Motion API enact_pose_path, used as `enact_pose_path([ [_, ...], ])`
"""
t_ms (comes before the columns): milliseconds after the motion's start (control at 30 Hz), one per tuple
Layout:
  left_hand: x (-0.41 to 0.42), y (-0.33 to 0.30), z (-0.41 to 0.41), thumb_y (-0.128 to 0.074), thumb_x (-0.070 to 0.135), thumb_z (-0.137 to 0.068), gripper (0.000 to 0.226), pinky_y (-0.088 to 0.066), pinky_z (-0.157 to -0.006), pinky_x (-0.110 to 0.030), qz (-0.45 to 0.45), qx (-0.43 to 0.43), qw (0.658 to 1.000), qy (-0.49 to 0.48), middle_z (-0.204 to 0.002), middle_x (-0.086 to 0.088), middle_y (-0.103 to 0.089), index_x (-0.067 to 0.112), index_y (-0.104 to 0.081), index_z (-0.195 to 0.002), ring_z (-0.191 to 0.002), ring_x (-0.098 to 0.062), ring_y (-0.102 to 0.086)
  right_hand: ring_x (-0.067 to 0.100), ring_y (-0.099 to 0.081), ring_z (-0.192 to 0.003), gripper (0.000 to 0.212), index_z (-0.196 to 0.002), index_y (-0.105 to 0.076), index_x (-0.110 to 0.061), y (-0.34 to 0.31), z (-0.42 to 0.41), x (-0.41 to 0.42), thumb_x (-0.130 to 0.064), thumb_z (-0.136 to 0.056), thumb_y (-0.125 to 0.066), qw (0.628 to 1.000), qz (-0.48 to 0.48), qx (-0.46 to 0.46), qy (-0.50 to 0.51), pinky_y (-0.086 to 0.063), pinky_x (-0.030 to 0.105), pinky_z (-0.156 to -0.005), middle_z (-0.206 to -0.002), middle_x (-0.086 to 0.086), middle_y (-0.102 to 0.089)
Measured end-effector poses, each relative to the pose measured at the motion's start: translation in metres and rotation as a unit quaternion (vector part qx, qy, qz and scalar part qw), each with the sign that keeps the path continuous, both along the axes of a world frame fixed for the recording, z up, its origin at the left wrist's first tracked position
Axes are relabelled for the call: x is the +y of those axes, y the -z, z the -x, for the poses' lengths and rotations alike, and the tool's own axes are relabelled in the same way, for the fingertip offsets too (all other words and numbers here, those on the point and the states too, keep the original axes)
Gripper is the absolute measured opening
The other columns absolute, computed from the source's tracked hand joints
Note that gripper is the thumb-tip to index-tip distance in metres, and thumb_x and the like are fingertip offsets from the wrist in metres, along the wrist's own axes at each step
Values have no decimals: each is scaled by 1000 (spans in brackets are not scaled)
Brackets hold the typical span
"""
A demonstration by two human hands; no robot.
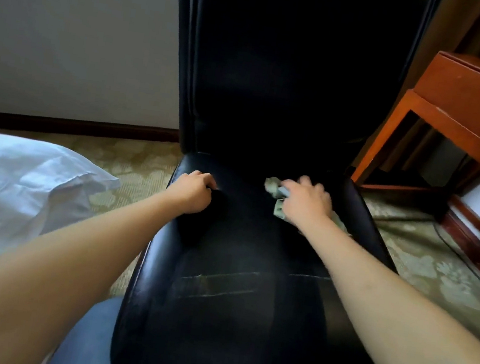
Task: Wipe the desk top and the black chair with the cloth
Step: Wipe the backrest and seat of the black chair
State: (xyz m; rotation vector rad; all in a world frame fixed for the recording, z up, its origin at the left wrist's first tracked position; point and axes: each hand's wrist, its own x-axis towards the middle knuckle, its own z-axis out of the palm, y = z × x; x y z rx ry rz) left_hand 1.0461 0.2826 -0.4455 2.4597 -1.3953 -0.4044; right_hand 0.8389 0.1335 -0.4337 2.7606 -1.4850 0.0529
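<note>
Fingers (pixel 306 182) pressing crumpled cloth (pixel 272 185) (pale), glossy black chair (pixel 235 273)

Both bare forearms reach forward, well apart. The left hand (pixel 192 192) rests knuckles-up, fingers curled under in a loose fist. The right hand (pixel 306 203) lies palm-down, fingers spread and slightly motion-blurred, pressing down.
</note>
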Motion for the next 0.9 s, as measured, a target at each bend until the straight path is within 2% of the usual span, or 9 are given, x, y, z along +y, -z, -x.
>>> enact_pose_path([
  [133,10,-14,-5,-40,3,-99,48,-36,-101,-18,25,76,997,-25,-143,2,-58,20,-59,-140,-133,-18,-52,31,-50,-111,45,-137,-52,-43,4,-46,98,-26,-95,-52,981,16,0,-193,-40,41,-89,-128,0,-48],
  [233,19,-16,-4,-39,8,-102,45,-40,-105,-25,39,68,997,-13,-144,-1,-58,21,-55,-142,-132,-20,-54,29,-49,-108,51,-143,-46,-47,9,-48,142,-31,-96,-52,942,29,7,-334,-42,41,-89,-129,-1,-48],
  [300,22,-16,-2,-37,8,-103,46,-41,-107,-28,43,63,997,-1,-146,-1,-57,21,-54,-143,-133,-20,-53,28,-50,-110,55,-147,-41,-48,5,-41,136,-33,-96,-52,928,20,21,-371,-44,41,-92,-133,-2,-48],
  [367,25,-16,-1,-38,8,-102,46,-38,-107,-25,57,53,997,11,-148,-1,-54,20,-54,-143,-135,-20,-51,27,-50,-116,55,-146,-42,-48,2,-32,106,-34,-94,-55,942,19,35,-333,-46,41,-94,-137,-3,-47],
  [467,32,-16,-4,-38,8,-102,46,-37,-99,-23,51,45,998,13,-151,-3,-50,20,-53,-144,-136,-23,-49,29,-50,-120,52,-143,-44,-49,-1,-6,48,-32,-94,-54,984,0,38,-177,-46,42,-97,-139,-3,-47],
  [567,42,-13,-14,-41,12,-101,45,-40,-105,-33,27,30,999,-1,-148,-11,-47,19,-53,-144,-134,-32,-47,31,-47,-120,47,-143,-45,-47,3,9,23,-30,-99,-49,998,-12,16,-56,-42,43,-98,-138,-1,-47],
  [633,49,-12,-17,-41,17,-102,44,-39,-105,-38,2,18,999,-29,-145,-13,-42,21,-51,-144,-132,-37,-45,32,-47,-119,49,-144,-46,-45,3,0,38,-28,-98,-49,999,-10,15,-45,-42,44,-99,-137,0,-47],
  [767,58,-10,-14,-39,21,-103,44,-46,-96,-38,-48,39,996,-61,-148,-13,-33,23,-45,-146,-122,-36,-50,30,-50,-111,51,-141,-49,-44,2,-27,118,-29,-92,-53,978,-3,-11,-208,-44,41,-94,-131,-3,-49],
  [900,60,-17,-10,-36,14,-105,46,-46,-97,-36,-46,49,996,-58,-147,-10,-41,22,-44,-149,-126,-30,-50,29,-52,-97,52,-139,-53,-46,11,-44,197,-33,-89,-60,901,10,-13,-434,-45,41,-83,-129,-2,-53],
])
